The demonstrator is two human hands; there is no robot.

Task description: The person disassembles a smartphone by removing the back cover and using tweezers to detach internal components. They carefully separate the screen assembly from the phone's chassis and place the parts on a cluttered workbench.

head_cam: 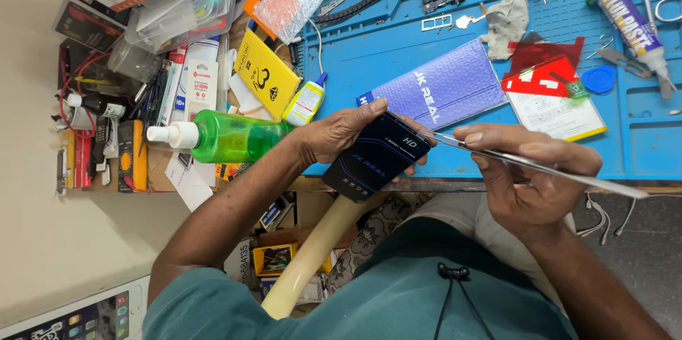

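1. Head view, risk: the tweezers (pixel 497 155) come in at a shallow slant with their tip at the upper right corner of the dark flat packet (pixel 375 157). I judge that a hard push could make the thin metal skid off the glossy edge toward the left hand (pixel 339 134), or gouge whatever lies inside the packet.
2. Head view, second risk: the packet hangs past the front edge of the blue work mat (pixel 639 144), above the lap. If the grip loosens, it would likely drop to the floor rather than onto the mat.
3. Head view, hands: the left hand grasps the packet from above, thumb along its upper edge. The right hand (pixel 533 180) pinches the tweezers, fingers curled round the shaft.
4. Head view, position: the packet sits between both hands, touching the tweezer tip, just in front of a purple flat box (pixel 444 88) and right of a green bottle (pixel 231 135).
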